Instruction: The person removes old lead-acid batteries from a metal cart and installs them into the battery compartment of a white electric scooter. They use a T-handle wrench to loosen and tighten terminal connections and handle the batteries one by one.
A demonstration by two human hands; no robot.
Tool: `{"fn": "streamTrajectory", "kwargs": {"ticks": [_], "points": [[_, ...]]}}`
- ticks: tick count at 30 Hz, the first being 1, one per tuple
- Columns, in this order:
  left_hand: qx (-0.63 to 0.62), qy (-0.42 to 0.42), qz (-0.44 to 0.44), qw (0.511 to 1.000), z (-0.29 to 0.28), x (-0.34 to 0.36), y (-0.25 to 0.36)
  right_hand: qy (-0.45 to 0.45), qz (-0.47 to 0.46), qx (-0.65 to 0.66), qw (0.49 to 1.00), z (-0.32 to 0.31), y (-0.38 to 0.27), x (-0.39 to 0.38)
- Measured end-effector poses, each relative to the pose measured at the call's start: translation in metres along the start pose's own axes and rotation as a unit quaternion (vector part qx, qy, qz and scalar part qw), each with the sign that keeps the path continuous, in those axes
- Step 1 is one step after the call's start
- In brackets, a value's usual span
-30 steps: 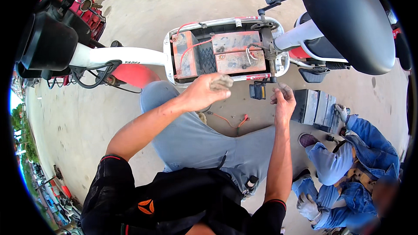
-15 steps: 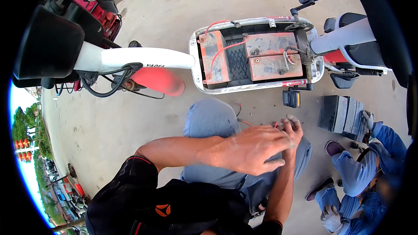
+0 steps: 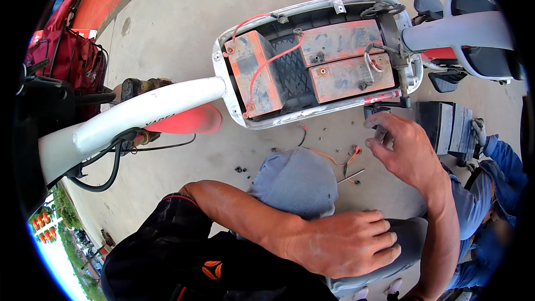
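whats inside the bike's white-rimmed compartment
Three dusty orange-and-grey batteries, red wires and, between the batteries, a black cross-patterned surface. Whatever lies underneath the batteries is covered.

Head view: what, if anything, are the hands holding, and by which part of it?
The right hand appears empty; the left hand hides its palm, so any hold there cannot be told.
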State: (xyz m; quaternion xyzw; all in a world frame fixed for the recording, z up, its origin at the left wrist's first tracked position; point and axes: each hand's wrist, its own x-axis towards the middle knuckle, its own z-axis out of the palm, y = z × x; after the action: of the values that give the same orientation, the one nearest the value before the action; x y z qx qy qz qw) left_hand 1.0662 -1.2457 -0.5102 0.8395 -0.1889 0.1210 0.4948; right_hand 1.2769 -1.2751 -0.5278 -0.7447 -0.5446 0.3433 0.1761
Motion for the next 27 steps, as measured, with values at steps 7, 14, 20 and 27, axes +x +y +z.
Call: {"fn": "streamTrajectory", "kwargs": {"ticks": [7, 14, 20, 27], "points": [[0.122, 0.017, -0.024, 0.992, -0.001, -0.016, 0.018, -0.161, -0.109, -0.117, 0.974, 0.053, 0.013, -0.012], [0.217, 0.025, -0.171, 0.961, -0.003, -0.005, 0.053, -0.271, -0.241, -0.185, 0.914, 0.103, 0.055, -0.008], [0.274, 0.034, -0.298, 0.914, 0.025, 0.013, 0.083, -0.211, -0.274, -0.218, 0.913, 0.087, 0.085, -0.01], [0.265, 0.095, -0.446, 0.849, 0.045, 0.032, 0.108, -0.2, -0.297, -0.103, 0.928, 0.082, 0.092, -0.031]]}}
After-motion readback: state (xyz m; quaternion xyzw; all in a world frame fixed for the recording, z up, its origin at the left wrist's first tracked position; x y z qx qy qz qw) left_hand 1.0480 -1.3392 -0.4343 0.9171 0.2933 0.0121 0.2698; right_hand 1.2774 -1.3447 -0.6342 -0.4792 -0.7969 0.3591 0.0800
